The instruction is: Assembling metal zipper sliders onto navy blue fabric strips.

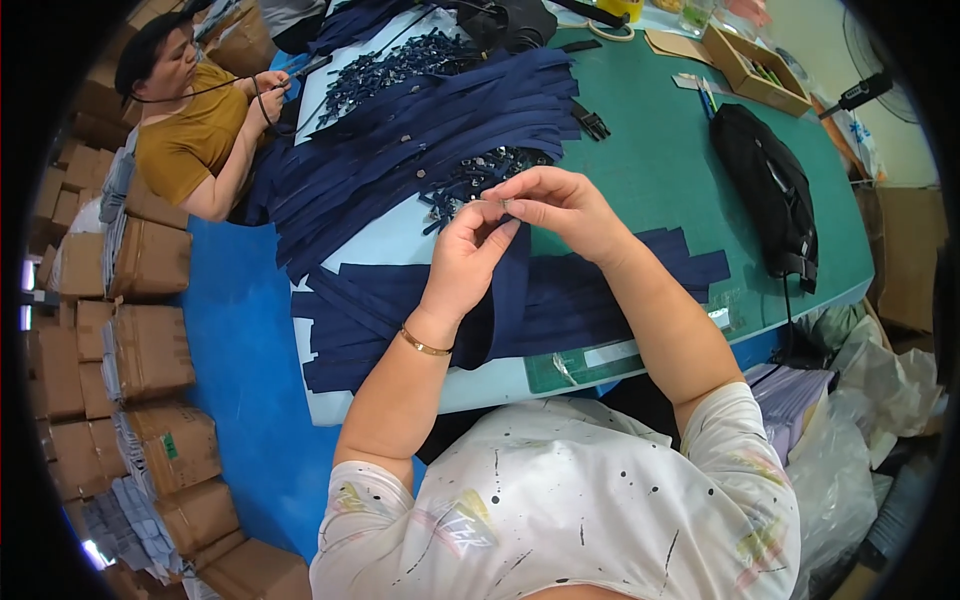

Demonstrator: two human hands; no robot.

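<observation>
Both hands meet above the near edge of a green worktable. Left hand has its fingers drawn together, pinching the top end of a dark navy strap that hangs from the grip down over the table edge toward the person's lap. Right hand curls in from the other side, thumb and forefinger pinched on a small metal fitting right at the strap's end (too small to tell its exact shape).

Judging from this, the step in hand is threading or seating the fitting on the strap end; the next move would call for a steady left-hand hold and a fine push or slide by the right fingertips.

More navy straps lie fanned in a heap beyond the hands, with a pile of small dark fittings just behind them. A black bag lies to the right. Across the table a co-worker in a mustard shirt works, with cardboard boxes stacked on the left.
</observation>
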